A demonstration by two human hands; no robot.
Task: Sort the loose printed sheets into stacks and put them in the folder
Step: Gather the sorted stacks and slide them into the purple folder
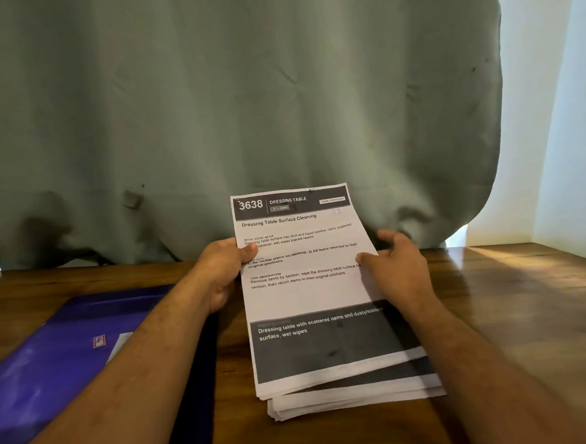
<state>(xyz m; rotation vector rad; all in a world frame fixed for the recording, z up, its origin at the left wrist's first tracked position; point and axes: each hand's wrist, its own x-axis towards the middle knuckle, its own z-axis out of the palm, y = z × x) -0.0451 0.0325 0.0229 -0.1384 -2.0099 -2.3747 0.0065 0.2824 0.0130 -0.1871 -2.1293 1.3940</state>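
- A stack of printed sheets (325,322) is held up in the middle of the view, with its near end low over the wooden table (513,311).
- The top sheet is marked "3638" and "DRESSING TABLE" in a dark band.
- A few more sheets are seen sticking out below the top one at the near end, not quite lined up.
- The left edge of the stack is gripped by the left hand (221,271); the thumb is laid over the print and the fingers are curled behind.
- The right edge is met by the right hand (395,267). Its thumb is laid on the paper, but the fingers look loosely spread, so a firm hold cannot be told for sure.
- A blue folder (59,356) is lying flat on the table to the left, partly under the left arm.
- A grey-green curtain (243,104) is hung behind the table.
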